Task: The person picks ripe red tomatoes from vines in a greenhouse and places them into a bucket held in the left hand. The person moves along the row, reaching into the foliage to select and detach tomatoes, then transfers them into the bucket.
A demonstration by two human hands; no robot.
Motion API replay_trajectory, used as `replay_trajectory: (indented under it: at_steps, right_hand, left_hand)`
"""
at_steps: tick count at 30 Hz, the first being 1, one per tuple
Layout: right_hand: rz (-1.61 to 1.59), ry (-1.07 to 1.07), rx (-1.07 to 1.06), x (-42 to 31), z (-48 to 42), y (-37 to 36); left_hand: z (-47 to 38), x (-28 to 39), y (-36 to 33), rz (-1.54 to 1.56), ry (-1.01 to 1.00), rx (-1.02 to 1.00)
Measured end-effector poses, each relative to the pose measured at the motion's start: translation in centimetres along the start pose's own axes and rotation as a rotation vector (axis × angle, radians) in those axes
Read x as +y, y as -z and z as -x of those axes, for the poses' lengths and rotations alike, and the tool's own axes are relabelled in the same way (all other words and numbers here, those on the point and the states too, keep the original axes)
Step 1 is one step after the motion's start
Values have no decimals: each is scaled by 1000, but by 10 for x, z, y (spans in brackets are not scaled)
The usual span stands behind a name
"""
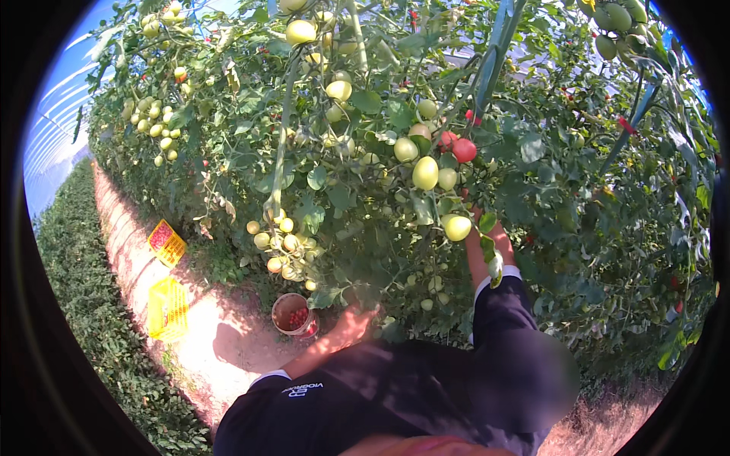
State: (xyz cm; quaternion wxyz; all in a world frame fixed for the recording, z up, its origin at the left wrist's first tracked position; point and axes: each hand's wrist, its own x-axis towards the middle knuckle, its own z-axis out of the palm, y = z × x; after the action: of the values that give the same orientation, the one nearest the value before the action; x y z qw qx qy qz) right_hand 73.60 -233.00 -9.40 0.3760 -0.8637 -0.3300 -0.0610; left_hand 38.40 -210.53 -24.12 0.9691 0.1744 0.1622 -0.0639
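My left hand (355,322) is at the lower edge of the tomato foliage, its fingers partly lost in blur and shade, so any hold cannot be made out. Just left of it a bucket (276,317) stands on the soil with small red tomatoes (297,318) inside. My right forearm (478,259) reaches up into the vines, and leaves and fruit hide the hand at its end. Above that wrist hang two reddish tomatoes (464,150) beside several green ones (425,173). A pale green tomato (457,228) hangs right in front of the forearm.
Two yellow plastic crates stand on the dirt path (222,347) at left; the farther crate (171,250) holds red fruit, the nearer crate (168,310) has unclear contents. A truss of pale tomatoes (290,244) hangs above the bucket. Thick stems and a blue-green support (495,57) rise through the foliage.
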Motion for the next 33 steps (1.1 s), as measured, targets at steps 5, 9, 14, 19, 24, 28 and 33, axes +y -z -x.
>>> replay_trajectory:
  at_steps: [5,9,14,19,24,28,33]
  right_hand:
    - [30,-150,18,-15,4,13]
    - [-5,-217,30,-22,-5,3]
    - [-114,-299,97,-19,-15,-1]
    - [-433,-370,133,-26,-4,-8]
    - [-959,-472,112,-29,56,15]
    - [-1060,-422,-180,-65,93,68]
    - [-1074,227,-240,-131,120,132]
  left_hand:
    - [-13,-9,-15,-570,-348,32]
    - [-15,-2,-15,-420,-278,75]
    - [-37,6,14,-302,-117,-18]
    - [-40,2,-1,-611,-181,120]
    - [-42,8,-46,-814,-101,123]
    - [-65,5,41,-789,-97,-37]
    - [-59,14,-53,-1120,18,135]
